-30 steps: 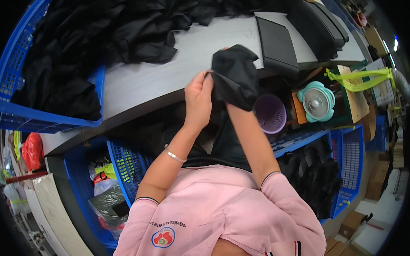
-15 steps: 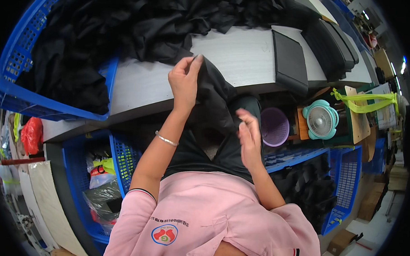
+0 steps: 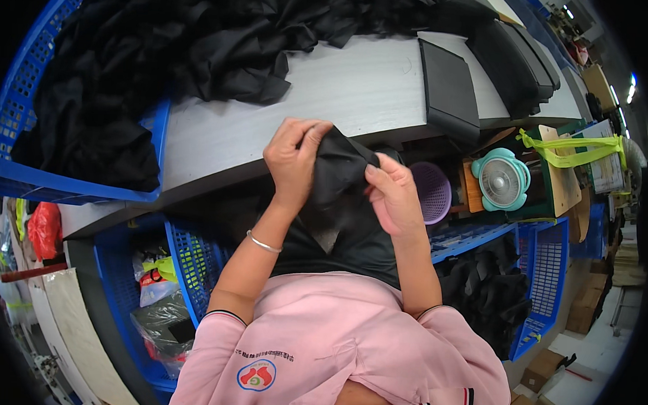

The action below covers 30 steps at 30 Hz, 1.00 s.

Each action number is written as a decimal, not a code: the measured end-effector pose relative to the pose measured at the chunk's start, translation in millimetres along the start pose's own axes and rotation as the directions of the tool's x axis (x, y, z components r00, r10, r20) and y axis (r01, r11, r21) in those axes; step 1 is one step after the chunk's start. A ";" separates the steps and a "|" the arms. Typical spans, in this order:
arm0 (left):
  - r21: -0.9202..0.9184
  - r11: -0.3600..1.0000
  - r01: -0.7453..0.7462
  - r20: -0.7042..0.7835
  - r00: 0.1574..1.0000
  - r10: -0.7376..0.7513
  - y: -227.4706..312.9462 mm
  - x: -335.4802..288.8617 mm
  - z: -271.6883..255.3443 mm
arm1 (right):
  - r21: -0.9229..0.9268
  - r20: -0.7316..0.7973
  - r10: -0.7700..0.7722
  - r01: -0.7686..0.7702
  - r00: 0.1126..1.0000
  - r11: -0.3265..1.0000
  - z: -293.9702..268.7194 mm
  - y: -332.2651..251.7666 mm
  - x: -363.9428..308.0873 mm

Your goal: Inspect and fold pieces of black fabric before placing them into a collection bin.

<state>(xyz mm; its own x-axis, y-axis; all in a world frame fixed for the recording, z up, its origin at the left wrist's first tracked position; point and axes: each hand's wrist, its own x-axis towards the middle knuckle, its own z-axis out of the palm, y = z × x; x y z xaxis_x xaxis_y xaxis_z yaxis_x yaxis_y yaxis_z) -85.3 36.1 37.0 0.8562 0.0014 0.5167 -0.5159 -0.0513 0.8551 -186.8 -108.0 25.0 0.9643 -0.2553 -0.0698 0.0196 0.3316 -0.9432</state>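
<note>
A piece of black fabric is stretched between my two hands, over my lap and just short of the table edge. My left hand pinches its upper left corner between thumb and fingers. At the right corner my right hand grips the cloth, thumb against the forefinger. The lower part of the cloth blends into my dark trousers, so its end cannot be made out. Beyond my hands, a large heap of black fabric pieces covers the far side of the pale table.
A blue crate full of black cloth stands at the table's left. Folded black stacks lie to the right. Below are a purple basket, a teal fan, a blue crate of bagged things and another with black pieces.
My left hand has drawn the fabric piece away from the heap toward me. My right hand, free and blurred before, has come up and taken hold of its right corner.
</note>
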 end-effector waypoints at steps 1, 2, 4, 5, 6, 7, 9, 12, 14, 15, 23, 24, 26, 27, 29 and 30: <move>-0.115 0.991 0.076 0.016 0.997 -0.074 -3.6 2.3 0.5 | 0.175 0.133 0.100 -0.123 0.986 0.977 2.3 -0.6 -3.7; -0.115 0.990 0.079 0.015 0.997 -0.078 -3.4 -0.8 -0.3 | 0.325 0.278 0.172 -0.261 0.945 0.909 6.1 -3.0 -5.9; -0.234 0.907 0.350 0.112 0.937 -0.332 9.9 -2.5 -1.9 | 0.364 0.188 0.277 -0.329 0.942 0.871 21.7 -17.8 -5.3; -0.453 0.743 0.493 0.207 0.868 -0.451 3.0 -0.3 -1.4 | 0.336 0.074 0.248 -0.259 0.966 0.906 22.3 -20.2 -2.6; -0.453 0.743 0.493 0.204 0.869 -0.452 1.2 -2.2 -1.3 | 0.299 -0.039 0.210 -0.189 0.977 0.935 21.8 -21.4 1.1; -0.564 0.450 0.693 0.402 0.706 -0.584 1.2 -6.1 -1.2 | 0.246 -0.050 0.082 -0.068 0.995 0.967 17.6 -21.9 6.9; -0.494 0.023 0.869 0.716 0.422 -0.557 0.1 -21.4 -1.0 | -0.024 -0.097 -0.093 0.091 0.991 0.996 3.7 -17.1 21.1; -0.300 -0.151 0.942 0.951 0.284 -0.122 -5.1 -44.7 -9.2 | -0.357 -0.051 -0.211 0.180 0.976 0.916 -1.8 7.7 36.0; -0.297 -0.256 0.920 0.954 0.273 -0.128 -15.2 -64.9 -16.0 | -0.342 0.075 -0.118 0.137 0.990 0.930 11.4 18.8 29.6; -0.293 -0.260 0.920 0.955 0.270 -0.123 -17.2 -71.3 -16.0 | -0.285 0.115 -0.050 0.081 0.992 0.955 16.0 26.1 27.7; -0.482 0.326 0.813 0.845 0.529 -0.072 18.2 -54.0 1.3 | -0.195 0.309 0.173 -0.115 0.935 0.974 37.8 93.1 -11.7; -0.501 0.410 0.762 0.806 0.583 -0.099 27.6 -46.5 4.0 | -0.225 0.291 0.226 -0.163 0.930 0.961 38.3 93.1 -18.9; -0.517 0.569 0.640 0.714 0.689 -0.126 41.9 -37.4 9.3 | -0.288 0.251 0.328 -0.254 0.911 0.923 35.8 92.9 -30.2; -0.514 0.641 0.570 0.662 0.739 -0.127 44.6 -33.7 12.1 | -0.321 0.227 0.377 -0.296 0.898 0.900 32.7 92.7 -34.1; -0.541 0.527 0.656 0.657 0.720 -0.223 40.3 -26.9 15.1 | -0.371 0.168 0.472 -0.388 0.865 0.843 23.5 90.8 -39.1; -0.564 0.325 0.759 0.698 0.649 -0.304 40.3 -22.2 8.0 | -0.398 0.152 0.515 -0.425 0.843 0.813 22.1 87.9 -43.1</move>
<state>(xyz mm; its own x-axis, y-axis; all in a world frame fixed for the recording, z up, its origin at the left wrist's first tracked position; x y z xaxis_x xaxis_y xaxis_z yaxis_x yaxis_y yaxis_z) -124.8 25.9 59.6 0.7316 -0.6802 0.0451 0.4666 0.5479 0.6943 -220.8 -47.8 -47.7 0.8635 0.0938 -0.4956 -0.4991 0.0171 -0.8664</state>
